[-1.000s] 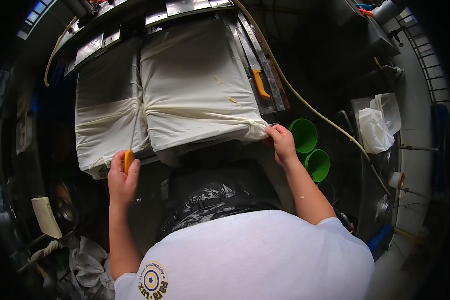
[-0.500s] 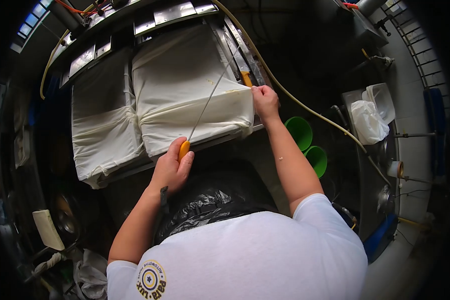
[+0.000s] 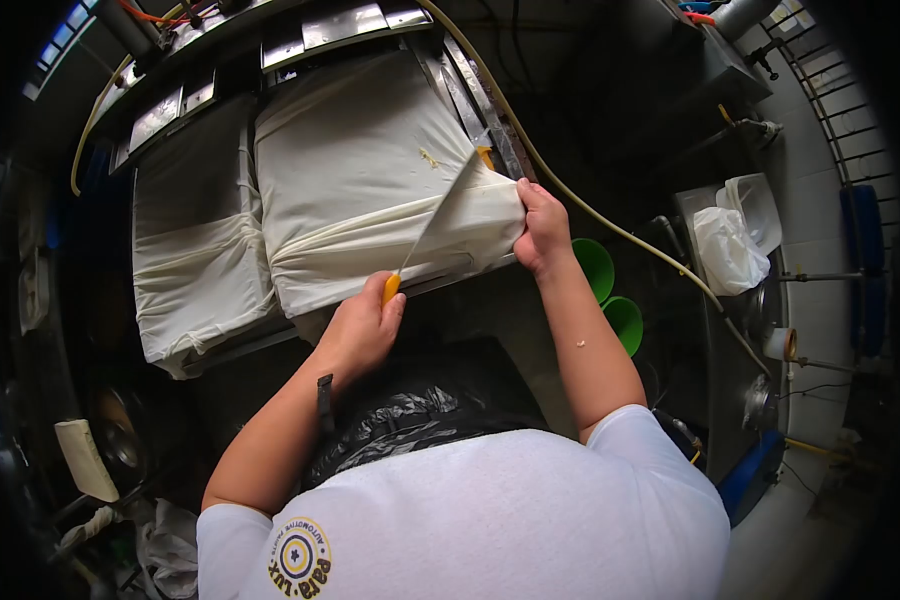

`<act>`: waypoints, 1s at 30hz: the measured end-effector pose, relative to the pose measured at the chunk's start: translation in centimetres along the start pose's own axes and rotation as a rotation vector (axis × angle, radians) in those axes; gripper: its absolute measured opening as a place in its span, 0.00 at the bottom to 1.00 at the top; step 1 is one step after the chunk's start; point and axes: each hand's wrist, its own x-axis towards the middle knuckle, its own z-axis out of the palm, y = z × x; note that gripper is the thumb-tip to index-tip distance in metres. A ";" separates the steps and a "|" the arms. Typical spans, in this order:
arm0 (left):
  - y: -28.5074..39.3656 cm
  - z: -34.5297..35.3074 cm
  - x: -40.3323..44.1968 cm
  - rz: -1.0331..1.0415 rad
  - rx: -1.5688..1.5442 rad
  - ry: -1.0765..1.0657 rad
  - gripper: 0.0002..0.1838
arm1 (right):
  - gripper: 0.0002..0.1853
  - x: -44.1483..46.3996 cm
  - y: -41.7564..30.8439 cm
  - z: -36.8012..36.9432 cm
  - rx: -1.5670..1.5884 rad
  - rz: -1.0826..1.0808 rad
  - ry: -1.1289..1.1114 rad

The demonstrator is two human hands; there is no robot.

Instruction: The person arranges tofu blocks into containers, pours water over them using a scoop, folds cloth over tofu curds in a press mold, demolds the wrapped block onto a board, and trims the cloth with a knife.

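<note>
My left hand [image 3: 358,325] is closed around the yellow handle of a long-bladed knife [image 3: 436,217]. The blade slants up and to the right across the front of a white cloth [image 3: 355,140], which is draped over a large boxy block. At the cloth's right front corner, my right hand [image 3: 543,225] pinches the fabric and draws it taut. Folds run across the cloth toward that hand, and a few pale yellowish bits lie on it. Just beyond the blade's tip, a second yellow handle [image 3: 486,157] shows in part by the metal frame. What lies under the cloth is hidden.
A second cloth-covered block [image 3: 192,245] adjoins on the left. A yellowish hose [image 3: 610,212] curves past my right arm. Green buckets [image 3: 622,325] stand on the floor to the right. A white plastic bag [image 3: 727,250] sits farther right, near metal pipes.
My right hand has pulled the cloth corner slightly right and down. My left hand has shifted a little right, and the knife has turned so more of the blade's flat shows.
</note>
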 end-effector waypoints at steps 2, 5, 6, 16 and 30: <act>0.3 0.0 -0.7 0.045 -0.013 0.006 0.23 | 0.10 0.1 -0.1 -0.4 -0.013 -0.024 -0.016; 2.2 -0.2 -2.1 0.169 0.027 -0.070 0.23 | 0.10 -0.6 -1.1 0.7 0.015 -0.023 0.009; 1.8 0.0 -1.7 0.139 0.030 -0.037 0.22 | 0.10 -0.8 -1.5 1.2 0.059 0.000 0.048; 0.0 -2.0 -1.3 0.110 -0.102 0.103 0.22 | 0.11 1.0 -2.4 -0.2 -0.968 0.098 -0.103; 3.2 0.3 0.2 0.253 -0.134 0.025 0.26 | 0.07 3.7 0.3 2.0 0.000 -0.001 -0.050</act>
